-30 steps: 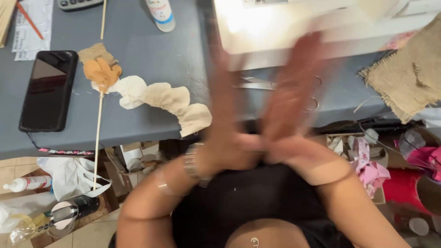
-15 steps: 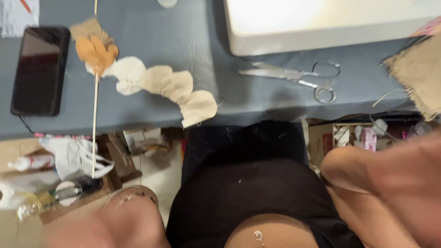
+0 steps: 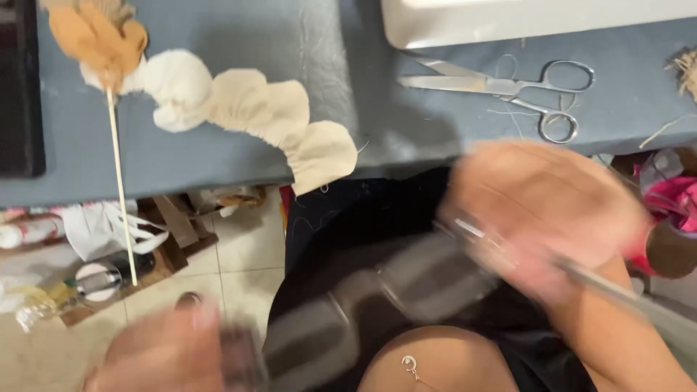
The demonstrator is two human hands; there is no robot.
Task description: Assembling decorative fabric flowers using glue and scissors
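Note:
My right hand (image 3: pixel 544 210) is badly blurred, hovering over my lap just in front of the table edge, below the steel scissors (image 3: pixel 508 87). A blurred grey strip (image 3: pixel 428 279) runs across its fingers and slants down left to my left hand (image 3: pixel 163 352), which sits low at the bottom edge above the tiled floor. Both hands seem closed on that strip. On the grey table (image 3: pixel 218 167) lies a cream ruffled cloth piece (image 3: pixel 254 109) beside an orange cloth bundle (image 3: pixel 102 36) on a thin wooden stick (image 3: pixel 120 189).
A white box-like object (image 3: pixel 537 22) stands at the back of the table. A black phone (image 3: pixel 18 87) lies at the left edge, burlap (image 3: pixel 686 72) at the right. Bottles and rags (image 3: pixel 94 232) clutter the floor under the table; pink cloth (image 3: pixel 671 203) lies at the right.
My hands were pressed together a second ago, then swung apart. Now the right one is back up near the table edge and a grey strip stretches between both hands.

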